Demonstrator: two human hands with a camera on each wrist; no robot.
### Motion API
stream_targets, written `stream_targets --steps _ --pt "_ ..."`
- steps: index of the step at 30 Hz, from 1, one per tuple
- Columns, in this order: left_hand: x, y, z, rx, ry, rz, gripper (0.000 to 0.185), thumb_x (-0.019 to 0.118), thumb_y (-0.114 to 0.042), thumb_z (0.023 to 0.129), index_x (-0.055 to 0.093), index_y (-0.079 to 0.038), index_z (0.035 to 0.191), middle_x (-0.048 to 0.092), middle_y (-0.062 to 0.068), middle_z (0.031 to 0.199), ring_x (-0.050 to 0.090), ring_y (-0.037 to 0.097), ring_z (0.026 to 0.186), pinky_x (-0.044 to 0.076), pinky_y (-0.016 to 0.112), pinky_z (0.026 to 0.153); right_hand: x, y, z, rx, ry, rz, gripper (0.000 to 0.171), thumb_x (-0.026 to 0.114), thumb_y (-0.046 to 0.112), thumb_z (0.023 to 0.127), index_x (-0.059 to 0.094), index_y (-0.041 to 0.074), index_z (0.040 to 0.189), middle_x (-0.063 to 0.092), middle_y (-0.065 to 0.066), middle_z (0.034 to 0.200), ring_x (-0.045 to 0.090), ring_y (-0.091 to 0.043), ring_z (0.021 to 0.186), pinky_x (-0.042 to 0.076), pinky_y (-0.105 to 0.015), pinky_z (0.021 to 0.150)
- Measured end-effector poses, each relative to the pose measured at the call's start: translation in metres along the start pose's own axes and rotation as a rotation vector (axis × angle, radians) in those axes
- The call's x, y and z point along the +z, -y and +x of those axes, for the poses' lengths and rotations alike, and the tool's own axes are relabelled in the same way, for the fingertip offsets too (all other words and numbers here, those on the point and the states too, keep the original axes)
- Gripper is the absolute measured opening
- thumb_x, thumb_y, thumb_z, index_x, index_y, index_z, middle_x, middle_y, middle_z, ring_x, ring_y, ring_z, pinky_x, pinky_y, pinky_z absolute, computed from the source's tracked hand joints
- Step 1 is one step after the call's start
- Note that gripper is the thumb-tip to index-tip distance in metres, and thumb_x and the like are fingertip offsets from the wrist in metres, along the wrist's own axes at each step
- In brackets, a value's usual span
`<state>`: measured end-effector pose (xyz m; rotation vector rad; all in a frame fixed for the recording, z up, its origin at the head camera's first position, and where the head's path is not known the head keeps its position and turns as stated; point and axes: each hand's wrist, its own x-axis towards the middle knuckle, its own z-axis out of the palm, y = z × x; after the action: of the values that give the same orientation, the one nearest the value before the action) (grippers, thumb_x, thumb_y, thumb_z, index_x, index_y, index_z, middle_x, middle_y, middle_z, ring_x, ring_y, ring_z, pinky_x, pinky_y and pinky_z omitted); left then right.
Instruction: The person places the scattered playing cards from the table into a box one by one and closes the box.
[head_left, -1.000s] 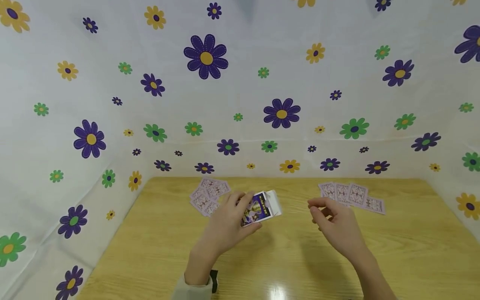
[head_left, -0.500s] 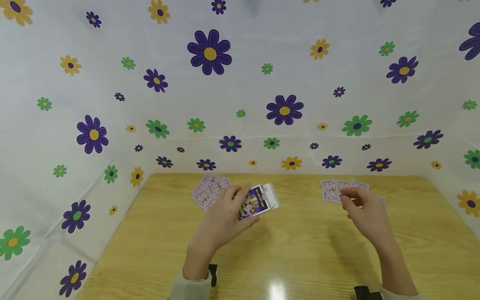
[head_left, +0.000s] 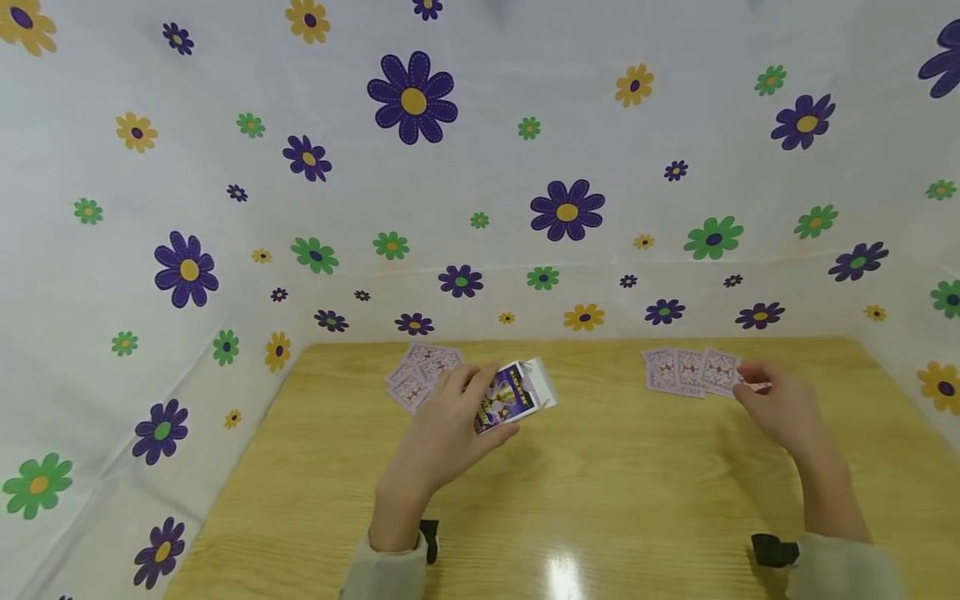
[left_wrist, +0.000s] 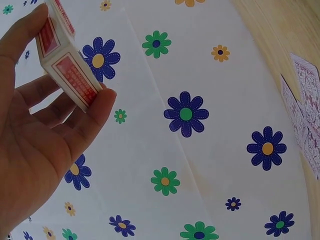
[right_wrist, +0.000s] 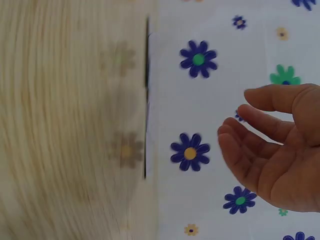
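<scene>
The left hand (head_left: pixel 450 425) holds a small purple and white cardboard card box (head_left: pixel 516 393) up above the light wooden table (head_left: pixel 600 483), a bit left of the middle. Its thumb and fingers are curled round the box and pinch it from both sides (the left wrist view shows the same box (left_wrist: pixel 62 52) with red printing on its side, squeezed between thumb and fingertips). The box looks open at its far end, with a white flap sticking out, so I think it has been emptied and the cards are not back in yet. The box lies tilted: its long side runs from near the person, low on the left, up and away to the right, and the open white end points away toward the flowery wall cloth (head_left: pixel 480 167). The right hand (head_left: pixel 780 408) reaches out to a row of pink-backed playing cards (head_left: pixel 690 371) on the far right of the table. Its fingers are loose and a little bent, holding nothing in the wrist view (right_wrist: pixel 272 150), and they sit just at the right end of that row; I cannot tell if they touch a card. Another heap of pink-backed cards (head_left: pixel 420 375) lies on the table just behind the left hand. So both bunches of cards are still out, and picking them up and putting them in the box seems to be the work left.
</scene>
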<state>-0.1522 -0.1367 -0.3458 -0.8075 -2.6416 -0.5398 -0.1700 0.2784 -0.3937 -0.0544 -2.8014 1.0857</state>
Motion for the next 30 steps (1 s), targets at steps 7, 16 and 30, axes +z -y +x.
stream_targets --steps 7,16,30 --pt "-0.002 0.0 -0.001 0.003 -0.005 -0.002 0.075 0.079 -0.041 0.084 0.049 -0.006 0.143 0.055 0.013 0.127 0.054 0.024 0.106 0.054 0.033 0.079 -0.008 -0.021 0.032 0.023 0.183 -0.133 0.055 0.058 0.012 0.094 0.041 -0.023 0.133 0.042 -0.047 0.131 0.045 -0.061 0.115 0.041 -0.067 0.094" --pt "-0.007 -0.001 -0.003 0.003 -0.015 0.003 0.074 0.079 -0.042 0.084 0.051 -0.005 0.142 0.056 0.013 0.126 0.054 0.025 0.109 0.053 0.034 0.08 -0.003 -0.04 0.06 0.179 0.303 -0.272 0.065 0.054 0.035 0.099 0.047 -0.027 0.118 0.038 -0.051 0.125 0.042 -0.062 0.111 0.04 -0.068 0.094" --pt "-0.012 0.002 -0.006 -0.022 -0.004 -0.005 0.074 0.078 -0.043 0.085 0.05 -0.007 0.143 0.056 0.012 0.126 0.054 0.025 0.11 0.053 0.034 0.08 0.026 -0.026 0.071 0.407 0.232 -0.466 0.084 0.047 0.053 0.099 0.045 -0.029 0.119 0.035 -0.05 0.115 0.04 -0.06 0.107 0.04 -0.066 0.092"
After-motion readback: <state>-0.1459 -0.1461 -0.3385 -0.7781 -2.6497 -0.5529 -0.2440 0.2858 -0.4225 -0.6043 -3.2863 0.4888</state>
